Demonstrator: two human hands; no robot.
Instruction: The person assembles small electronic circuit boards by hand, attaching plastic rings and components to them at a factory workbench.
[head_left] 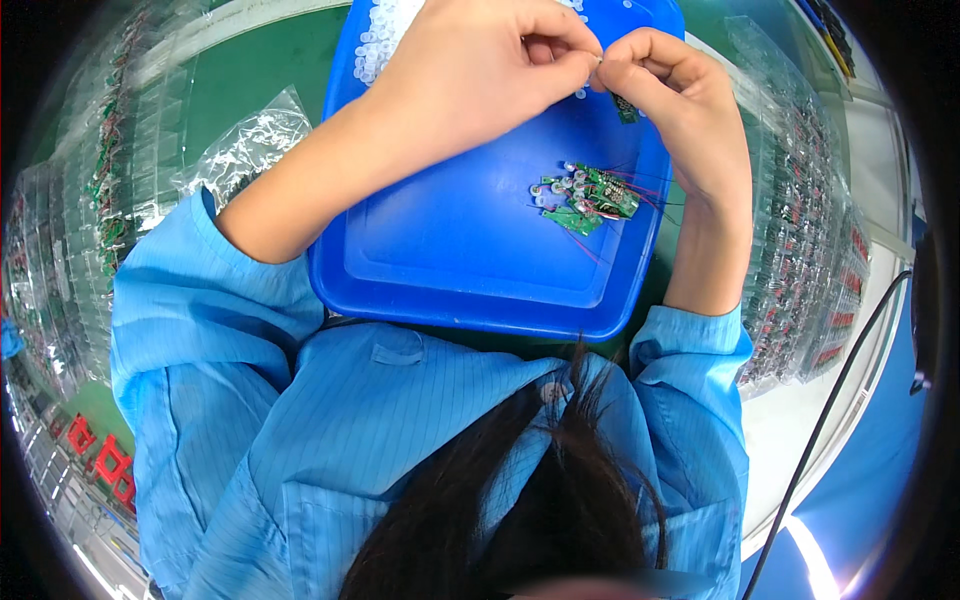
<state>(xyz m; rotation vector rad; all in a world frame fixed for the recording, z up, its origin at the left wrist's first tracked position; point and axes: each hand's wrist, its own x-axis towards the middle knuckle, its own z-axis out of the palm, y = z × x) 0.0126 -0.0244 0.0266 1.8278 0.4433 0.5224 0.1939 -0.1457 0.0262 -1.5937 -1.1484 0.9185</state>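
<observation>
Over the far part of a blue plastic tray [470,312], my two hands meet fingertip to fingertip. My left hand [485,70] is closed in a pinch on something too small to make out. My right hand [690,105] is closed too, with a small green circuit board [626,108] hanging from its thumb and fingers. Below it in the tray lies a loose pile of green circuit boards [605,195] with thin red and dark wires and small whitish round pieces. Many small translucent white caps [372,45] are heaped at the tray's far left, partly behind my left hand.
A crumpled clear plastic bag [255,135] lies left of the tray. Clear packs holding rows of boards and wires stand along the right [800,230] and the far left [60,250]. Red plastic parts [112,460] sit at lower left. A black cable [830,430] runs down at right.
</observation>
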